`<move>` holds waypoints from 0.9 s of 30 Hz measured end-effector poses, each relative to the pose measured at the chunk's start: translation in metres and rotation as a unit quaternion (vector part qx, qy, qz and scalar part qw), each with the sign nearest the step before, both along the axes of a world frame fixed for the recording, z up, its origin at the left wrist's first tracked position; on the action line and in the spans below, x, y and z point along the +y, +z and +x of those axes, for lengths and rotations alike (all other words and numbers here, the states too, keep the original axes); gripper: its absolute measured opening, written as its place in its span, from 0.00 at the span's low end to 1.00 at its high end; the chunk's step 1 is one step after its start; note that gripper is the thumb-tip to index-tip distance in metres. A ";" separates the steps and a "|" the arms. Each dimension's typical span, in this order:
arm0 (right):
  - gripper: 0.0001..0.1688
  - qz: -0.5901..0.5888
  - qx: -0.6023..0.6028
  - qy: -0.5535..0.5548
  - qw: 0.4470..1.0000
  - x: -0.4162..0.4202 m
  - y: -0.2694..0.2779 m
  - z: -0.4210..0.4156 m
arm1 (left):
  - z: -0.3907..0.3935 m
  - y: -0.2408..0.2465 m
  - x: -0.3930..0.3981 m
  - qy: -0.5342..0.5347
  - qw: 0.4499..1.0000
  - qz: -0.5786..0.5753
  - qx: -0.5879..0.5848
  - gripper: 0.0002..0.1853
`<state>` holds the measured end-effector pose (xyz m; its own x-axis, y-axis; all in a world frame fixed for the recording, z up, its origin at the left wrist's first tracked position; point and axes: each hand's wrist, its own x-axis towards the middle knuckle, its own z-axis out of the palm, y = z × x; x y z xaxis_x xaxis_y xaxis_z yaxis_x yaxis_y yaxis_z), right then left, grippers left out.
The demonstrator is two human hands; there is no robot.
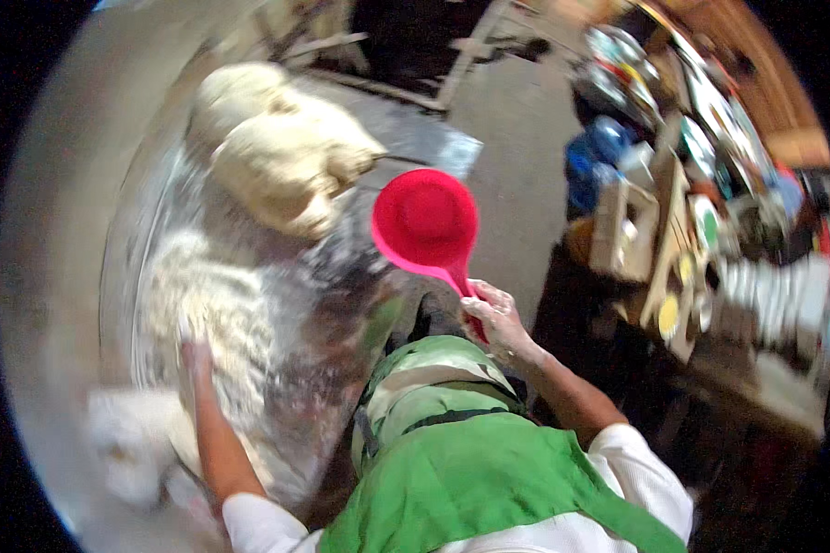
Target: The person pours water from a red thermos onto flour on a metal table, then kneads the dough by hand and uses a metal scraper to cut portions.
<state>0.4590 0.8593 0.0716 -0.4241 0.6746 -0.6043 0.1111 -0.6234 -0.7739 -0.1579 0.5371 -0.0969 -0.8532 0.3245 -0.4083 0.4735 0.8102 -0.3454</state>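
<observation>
My right hand (496, 319) is closed around the handle of a pink plastic dipper (425, 220), held out in front of me beside the table's edge. No contents can be made out in its bowl. My left hand (197, 349), dusted white, reaches into a spread heap of flour (238, 318) on the metal worktable (318, 304); its fingers are blurred, so whether they hold anything cannot be told. Beyond the flour lies a large lumpy mass of pale dough (283, 152). White powder clings to my right fingers too.
A white bag (128, 442) lies by my left forearm. Off to the right, a cluttered wooden bench (664, 269) carries a wooden box (619, 231), a blue container (588, 162) and various other items. A dark opening with a pale frame (449, 76) stands past the table's far end.
</observation>
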 end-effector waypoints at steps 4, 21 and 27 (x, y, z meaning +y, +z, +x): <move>0.16 0.036 -0.009 -0.046 0.998 -0.003 -0.012 0.040 | 0.001 -0.036 0.007 0.179 0.848 0.499 -0.028 0.25; 0.09 0.009 -0.098 -0.475 0.875 -0.261 -0.031 0.188 | 0.032 -0.137 0.078 0.040 0.862 0.364 -0.351 0.21; 0.06 0.023 -0.089 -0.537 0.839 -0.273 -0.078 0.191 | 0.081 -0.091 0.075 0.038 0.846 0.440 -0.300 0.21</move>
